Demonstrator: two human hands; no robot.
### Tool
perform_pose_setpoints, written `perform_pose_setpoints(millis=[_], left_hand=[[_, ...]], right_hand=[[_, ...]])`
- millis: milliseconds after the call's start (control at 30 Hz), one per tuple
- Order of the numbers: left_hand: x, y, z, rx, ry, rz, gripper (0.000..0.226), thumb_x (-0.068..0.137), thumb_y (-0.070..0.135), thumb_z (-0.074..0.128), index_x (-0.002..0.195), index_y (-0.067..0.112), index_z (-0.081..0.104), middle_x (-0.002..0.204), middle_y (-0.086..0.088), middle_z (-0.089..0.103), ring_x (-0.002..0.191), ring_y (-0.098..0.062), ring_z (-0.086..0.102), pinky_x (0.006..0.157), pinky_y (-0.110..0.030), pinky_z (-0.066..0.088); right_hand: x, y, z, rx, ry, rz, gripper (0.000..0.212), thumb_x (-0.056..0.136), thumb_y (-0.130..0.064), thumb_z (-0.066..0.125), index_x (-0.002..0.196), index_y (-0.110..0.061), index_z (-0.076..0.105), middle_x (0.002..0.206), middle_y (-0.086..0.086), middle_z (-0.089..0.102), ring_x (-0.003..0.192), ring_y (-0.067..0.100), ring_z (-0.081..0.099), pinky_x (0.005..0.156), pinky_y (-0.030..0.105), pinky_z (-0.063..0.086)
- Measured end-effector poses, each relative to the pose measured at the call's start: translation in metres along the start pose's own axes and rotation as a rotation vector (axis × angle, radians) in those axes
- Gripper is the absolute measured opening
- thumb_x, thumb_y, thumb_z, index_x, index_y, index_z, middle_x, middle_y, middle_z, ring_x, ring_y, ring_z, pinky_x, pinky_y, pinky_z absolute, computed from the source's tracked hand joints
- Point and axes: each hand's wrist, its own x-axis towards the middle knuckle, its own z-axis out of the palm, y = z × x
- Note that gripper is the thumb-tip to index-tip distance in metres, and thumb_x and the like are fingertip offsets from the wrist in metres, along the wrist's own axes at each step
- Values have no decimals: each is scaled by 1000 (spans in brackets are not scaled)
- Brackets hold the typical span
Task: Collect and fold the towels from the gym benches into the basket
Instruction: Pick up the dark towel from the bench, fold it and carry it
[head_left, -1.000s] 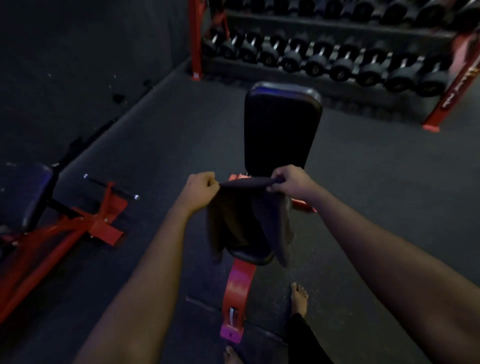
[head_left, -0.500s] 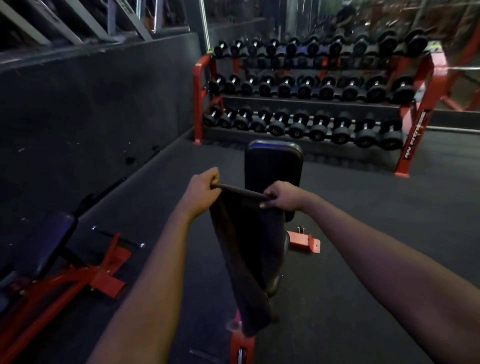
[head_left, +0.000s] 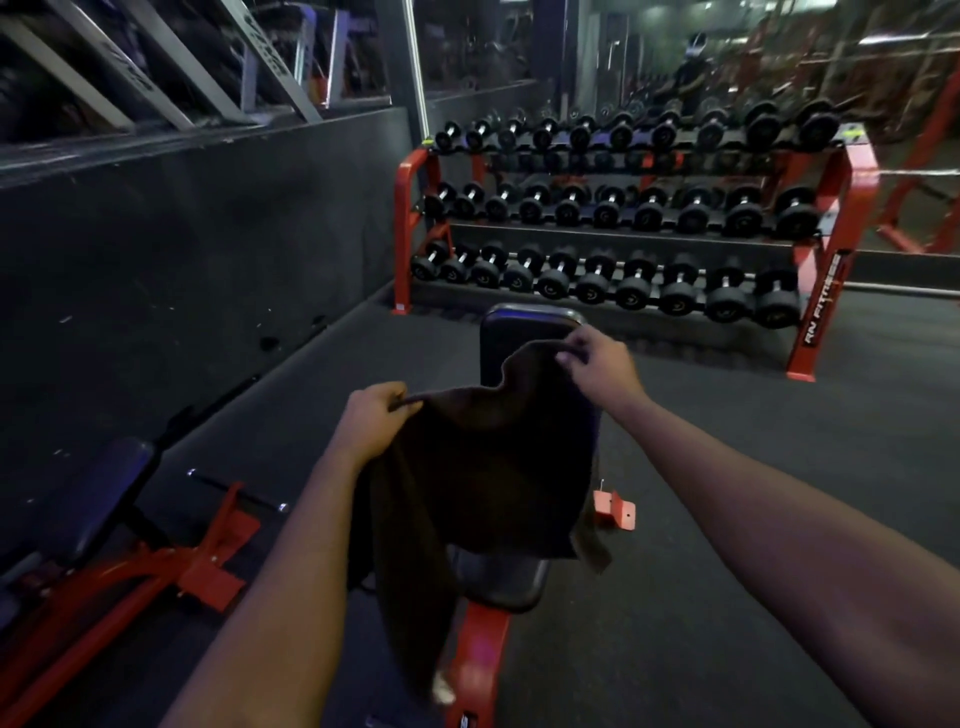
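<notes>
I hold a dark brown towel (head_left: 483, 478) up in the air over a red-framed incline bench (head_left: 519, 327), which stands straight ahead of me with its black backrest raised. My left hand (head_left: 376, 415) pinches one top corner between thumb and curled fingers, on the near left side of the bench, lower and closer to my body. My right hand (head_left: 597, 358) pinches the other top corner, higher and farther out, just in front of the top of the backrest. The held edge therefore slopes up from left to right across the bench, sagging a little between my hands. The cloth drapes down in front of the backrest, and its long side falls below my left hand, past the seat pad toward the red frame; whether it touches the pad I cannot tell. I judge the coming fold depends on levelling this edge and bringing the two corners together, and my left hand is the nearer one. No basket is in view. A dumbbell rack (head_left: 623, 234) stands beyond the bench.
</notes>
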Motion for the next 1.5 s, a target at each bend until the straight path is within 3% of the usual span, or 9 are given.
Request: perform_pose_setpoints(millis=[100, 167, 300, 433, 800, 1100, 1267, 1400, 1500], left_hand=[[15, 53, 3, -50, -61, 159, 15, 87, 30, 69, 77, 20, 65, 79, 3, 70, 79, -11, 66, 74, -26, 51], [25, 80, 3, -77, -97, 230, 13, 84, 31, 72, 77, 21, 66, 76, 3, 70, 76, -12, 67, 73, -27, 53], [29, 94, 0, -41, -67, 285, 14, 81, 27, 76, 78, 22, 63, 69, 4, 66, 62, -5, 56, 61, -18, 44], [19, 54, 9, 62, -100, 119, 19, 88, 21, 67, 72, 19, 57, 72, -2, 64, 66, -14, 58, 60, -27, 41], [10, -8, 43, 212, -27, -170, 23, 83, -7, 43, 89, 8, 59, 91, -9, 63, 87, -26, 60, 74, -35, 48], [27, 2, 31, 109, 185, -166, 11, 91, 9, 42, 92, 19, 38, 86, -14, 59, 79, -35, 58, 73, -45, 51], [21, -16, 12, 7, -52, 48, 39, 87, 49, 63, 69, 16, 54, 63, 5, 56, 59, -9, 52, 60, -32, 44], [16, -33, 11, 156, -125, 81, 27, 86, 21, 73, 71, 12, 52, 66, 1, 56, 61, -12, 51, 55, -23, 38], [11, -44, 16, 130, 20, -65, 11, 90, -4, 54, 92, 6, 50, 79, -12, 61, 75, -24, 62, 58, -15, 44]], right_hand=[[-15, -28, 11, 152, -400, -174, 64, 74, -24, 86, 131, -28, 57, 106, -6, 67, 97, -1, 61, 86, 13, 45], [-17, -38, 22, 143, -506, -286, 60, 71, -31, 87, 125, -30, 63, 111, -6, 69, 103, 1, 61, 92, 16, 46], [-8, -49, 25, 156, -216, -399, 6, 80, -16, 76, 83, -14, 71, 79, -1, 69, 75, 11, 61, 71, 26, 46], [10, -50, 7, 190, 84, -307, 13, 78, -13, 68, 72, -24, 63, 61, -17, 60, 59, 0, 54, 62, 26, 45], [27, -43, -37, 52, 453, -26, 3, 82, -21, 60, 80, -22, 62, 63, -6, 59, 61, 15, 57, 58, 26, 41], [34, -19, -64, -9, 550, 197, 10, 84, -24, 55, 82, -18, 63, 77, 3, 66, 72, 25, 60, 65, 29, 45], [38, 19, -72, -15, 501, 466, 20, 82, -22, 58, 96, -16, 71, 100, 14, 72, 96, 36, 67, 80, 36, 53], [37, 33, -59, -52, 456, 471, 18, 83, -19, 56, 93, -14, 71, 98, 13, 71, 93, 36, 66, 75, 32, 48], [41, 36, -50, -46, 410, 472, 19, 83, -18, 58, 96, -13, 70, 101, 15, 71, 96, 37, 65, 79, 34, 49]])
